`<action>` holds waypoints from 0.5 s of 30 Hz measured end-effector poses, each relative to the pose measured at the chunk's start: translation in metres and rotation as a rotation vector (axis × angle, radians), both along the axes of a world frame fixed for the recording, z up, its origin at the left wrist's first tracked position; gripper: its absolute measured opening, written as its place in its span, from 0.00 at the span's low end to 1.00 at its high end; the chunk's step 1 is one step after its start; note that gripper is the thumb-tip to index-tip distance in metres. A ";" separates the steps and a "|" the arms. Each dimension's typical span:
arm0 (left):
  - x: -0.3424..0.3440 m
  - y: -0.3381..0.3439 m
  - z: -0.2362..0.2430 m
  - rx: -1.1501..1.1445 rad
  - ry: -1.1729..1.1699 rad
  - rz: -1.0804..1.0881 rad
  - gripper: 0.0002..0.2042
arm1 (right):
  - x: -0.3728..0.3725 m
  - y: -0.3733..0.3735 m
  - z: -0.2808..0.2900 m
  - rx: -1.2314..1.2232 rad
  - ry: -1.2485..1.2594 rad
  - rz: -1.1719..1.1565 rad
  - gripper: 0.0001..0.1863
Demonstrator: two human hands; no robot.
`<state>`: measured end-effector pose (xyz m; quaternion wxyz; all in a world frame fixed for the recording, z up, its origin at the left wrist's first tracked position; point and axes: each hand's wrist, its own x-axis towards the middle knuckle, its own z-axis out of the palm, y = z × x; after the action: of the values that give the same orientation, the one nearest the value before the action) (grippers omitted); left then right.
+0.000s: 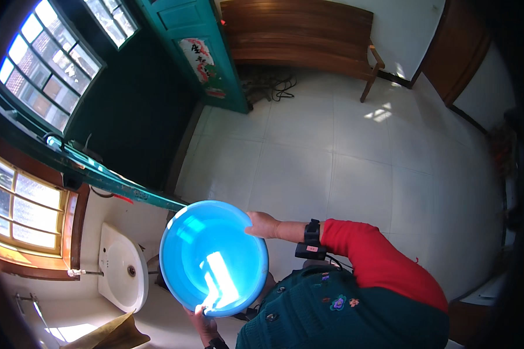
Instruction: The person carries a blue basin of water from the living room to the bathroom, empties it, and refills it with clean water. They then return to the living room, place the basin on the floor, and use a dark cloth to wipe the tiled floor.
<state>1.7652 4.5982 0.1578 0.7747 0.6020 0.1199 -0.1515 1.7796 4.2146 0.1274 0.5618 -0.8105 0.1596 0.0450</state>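
Observation:
A round light-blue plastic basin (183, 262) is held in front of my body, its open top facing up. My right hand (263, 224) grips the rim on the far right side, thumb over the edge and fingers hidden beneath. At the near edge my left hand (201, 323) is closed on the rim, with its thumb showing on top. Bright sunlight patches lie inside the basin; whether it contains water I cannot tell.
To the left a white wall sink (109, 273) sits beside a tap (78, 272). A teal door (199, 58) stands swung inward by the doorway. Farther off are a wooden bench (297, 32) and a coiled dark cable (282, 88) on the pale tiled floor (300, 168).

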 end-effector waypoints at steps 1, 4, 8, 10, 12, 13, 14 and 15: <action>-0.003 -0.018 -0.003 -0.011 0.022 -0.006 0.36 | -0.017 -0.019 0.005 0.002 -0.015 -0.024 0.16; -0.002 -0.071 -0.008 0.021 0.046 -0.190 0.33 | -0.069 -0.080 0.016 0.050 0.022 -0.146 0.16; -0.005 -0.161 -0.004 0.027 0.002 -0.340 0.35 | -0.139 -0.152 0.010 -0.188 -0.041 -0.298 0.18; -0.006 -0.206 0.004 0.052 0.042 -0.453 0.35 | -0.178 -0.184 0.003 -0.097 -0.019 -0.420 0.20; 0.000 -0.254 0.006 0.020 0.043 -0.566 0.35 | -0.215 -0.210 -0.002 -0.057 0.009 -0.555 0.19; 0.003 -0.280 0.004 -0.004 0.038 -0.612 0.35 | -0.232 -0.222 -0.003 -0.063 0.035 -0.618 0.18; 0.008 -0.306 0.002 -0.077 0.000 -0.678 0.34 | -0.246 -0.232 -0.004 -0.046 0.026 -0.702 0.18; 0.013 -0.333 -0.002 -0.009 0.027 -0.732 0.35 | -0.261 -0.243 -0.004 0.010 -0.011 -0.769 0.17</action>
<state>1.7785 4.2652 0.1558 0.6700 0.5997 -0.0943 -0.4272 1.5185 3.9720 0.1234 0.5423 -0.6890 0.4488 -0.1727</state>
